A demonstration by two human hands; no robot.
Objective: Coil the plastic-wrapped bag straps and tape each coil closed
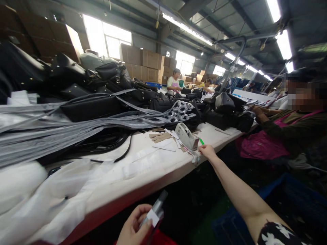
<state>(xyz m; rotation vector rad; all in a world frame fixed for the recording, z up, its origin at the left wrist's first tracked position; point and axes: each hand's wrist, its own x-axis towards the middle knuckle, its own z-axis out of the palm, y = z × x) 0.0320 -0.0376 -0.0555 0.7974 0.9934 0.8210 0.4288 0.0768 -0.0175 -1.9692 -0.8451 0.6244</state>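
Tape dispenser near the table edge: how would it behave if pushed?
The tape dispenser is probably rigid; its casing looks hard and moulded. Its long, low body suggests sliding before tipping. It sits near the table edge, so an outward push might drop it.

Factory workshop, bag work in evidence, one long white desk, heaped black leather-look bags, long grey straps, tape dispenser, stacked cardboard boxes, strip lights, beamed roof, several workers, two in pink aprons.
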